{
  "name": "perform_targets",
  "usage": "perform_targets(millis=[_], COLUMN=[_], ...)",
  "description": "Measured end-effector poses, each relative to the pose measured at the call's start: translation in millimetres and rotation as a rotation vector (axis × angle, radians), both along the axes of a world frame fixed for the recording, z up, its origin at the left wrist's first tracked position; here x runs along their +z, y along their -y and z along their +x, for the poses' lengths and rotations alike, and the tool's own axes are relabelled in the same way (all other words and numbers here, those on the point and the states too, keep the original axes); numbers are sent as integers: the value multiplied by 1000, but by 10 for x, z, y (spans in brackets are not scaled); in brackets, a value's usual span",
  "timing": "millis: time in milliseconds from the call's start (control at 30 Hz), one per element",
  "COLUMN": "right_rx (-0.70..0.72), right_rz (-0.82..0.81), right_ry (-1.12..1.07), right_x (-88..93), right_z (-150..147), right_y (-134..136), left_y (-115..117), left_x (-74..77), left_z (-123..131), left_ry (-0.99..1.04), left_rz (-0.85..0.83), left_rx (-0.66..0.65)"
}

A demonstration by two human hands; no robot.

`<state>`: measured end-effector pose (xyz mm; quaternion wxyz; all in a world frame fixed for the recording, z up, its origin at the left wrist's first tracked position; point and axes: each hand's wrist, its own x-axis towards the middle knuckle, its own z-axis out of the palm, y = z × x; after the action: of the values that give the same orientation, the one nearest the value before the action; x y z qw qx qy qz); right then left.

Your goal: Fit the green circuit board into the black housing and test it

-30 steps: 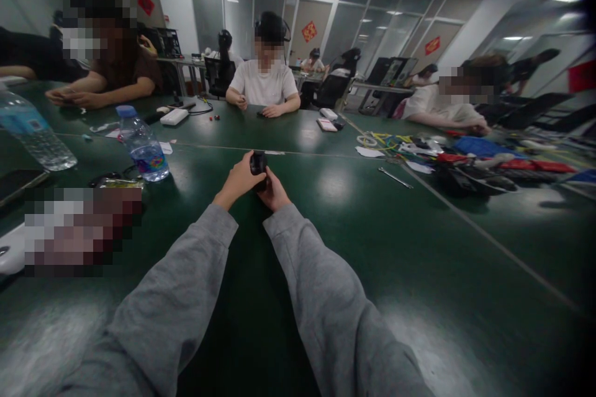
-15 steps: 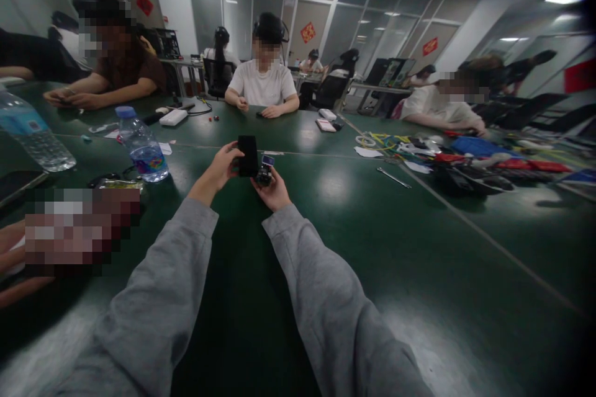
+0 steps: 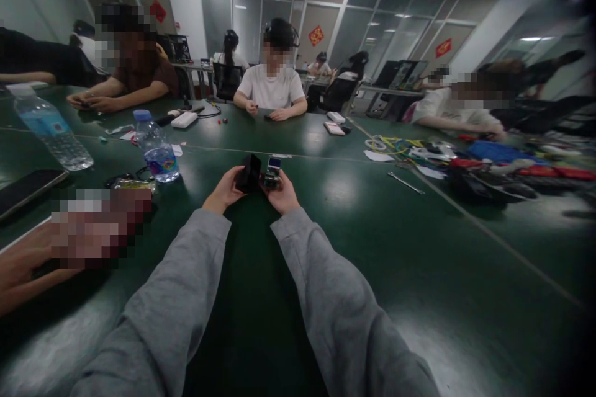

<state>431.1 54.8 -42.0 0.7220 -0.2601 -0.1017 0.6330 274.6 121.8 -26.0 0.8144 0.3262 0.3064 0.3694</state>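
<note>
My left hand (image 3: pixel 228 188) is closed around a black box-shaped object (image 3: pixel 249 173), tilted so that two of its faces show. Just to its right, my right hand (image 3: pixel 284 194) grips a small electronic device (image 3: pixel 271 178) with a little bluish screen at its top. The two objects are close together above the green table (image 3: pixel 382 248); whether they touch I cannot tell. My palms and fingers hide parts of both.
Left of my hands stand a blue-capped bottle (image 3: pixel 157 150), a larger water bottle (image 3: pixel 53 130) and a phone (image 3: pixel 28 193). A wrench (image 3: pixel 406 182) and a heap of cables and tools (image 3: pixel 488 164) lie to the right. Another person's hand (image 3: pixel 32 254) reaches in from the left.
The black box has turned in my left hand, from upright with a flat face toward me to tilted. The small device shows more clearly. The whole view has shifted slightly.
</note>
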Motion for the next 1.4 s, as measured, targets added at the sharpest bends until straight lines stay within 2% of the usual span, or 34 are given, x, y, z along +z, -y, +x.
perform_targets(millis=[100,233,533,867,967,1133,1300,1400], right_rx=[-4,-14,2,-1,-66,-238,-367,-471], right_rz=[-4,-9,-12,-12,-55,-127,-131,-133], right_ry=[-21,-39,-26,11,58,257,336,459], right_x=[-2,9,17,-19,1,63,102,117], right_z=[8,2,-6,-18,-70,-133,-133,-158], right_y=[8,26,37,-7,-37,-132,-195,-159], left_y=[-29,-47,-65,-36,-35,-42,-43,-27], left_x=[-48,-99,-157,-117,-121,-147,-165,-155], left_z=[2,13,53,98,120,149,171,178], left_ry=[115,209,205,78,61,39,11,-22], left_rz=[-39,-69,-66,-15,-43,-44,-39,-23], left_rx=[-24,25,31,80,79,107,125,145])
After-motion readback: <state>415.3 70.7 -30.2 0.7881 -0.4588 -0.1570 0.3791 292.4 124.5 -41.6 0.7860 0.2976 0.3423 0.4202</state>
